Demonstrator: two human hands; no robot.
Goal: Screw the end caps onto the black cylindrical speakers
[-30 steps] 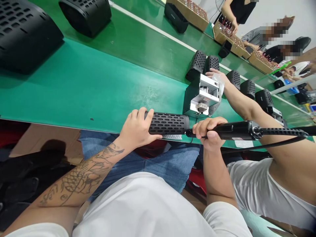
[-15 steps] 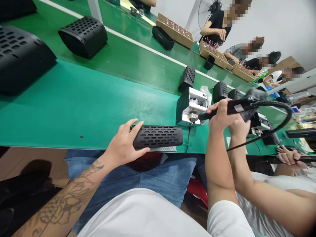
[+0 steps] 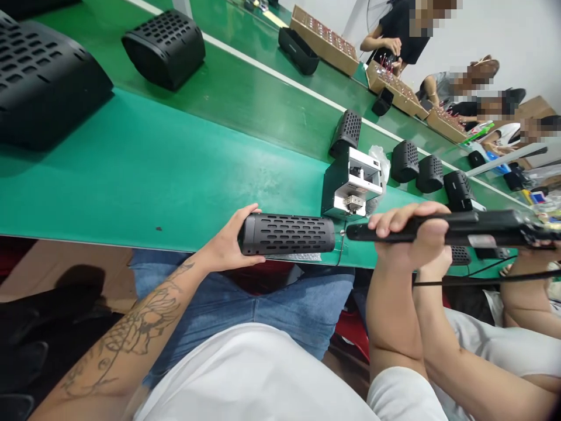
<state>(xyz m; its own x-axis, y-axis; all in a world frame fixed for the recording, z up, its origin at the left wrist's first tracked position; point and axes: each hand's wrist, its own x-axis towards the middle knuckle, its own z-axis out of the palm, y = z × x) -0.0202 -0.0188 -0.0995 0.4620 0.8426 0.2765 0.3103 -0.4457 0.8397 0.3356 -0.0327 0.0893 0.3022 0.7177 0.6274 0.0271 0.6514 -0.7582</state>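
Observation:
On the green bench's near edge lies a black perforated speaker housing [image 3: 289, 234], its slotted face turned up. My left hand [image 3: 230, 242] grips its left end, thumb and fingers on opposite sides. In my right hand [image 3: 407, 231] is a black electric screwdriver [image 3: 477, 227], held almost level. Its bit points left at the housing's right end; whether the two touch I cannot tell. Just behind the bit stands a screw feeder [image 3: 350, 187] with a silver front.
A co-worker's hand [image 3: 438, 263] is close behind my right wrist. Further black housings stand at the left [image 3: 164, 49] and beyond the feeder [image 3: 346, 133]. Across the bench, people work beside cardboard boxes [image 3: 324, 44] of small parts. A cable runs below the screwdriver.
My right hand has swung the screwdriver from the feeder down to the housing's right end. My left hand has moved round the housing's left end and closed more firmly. The view has shifted slightly.

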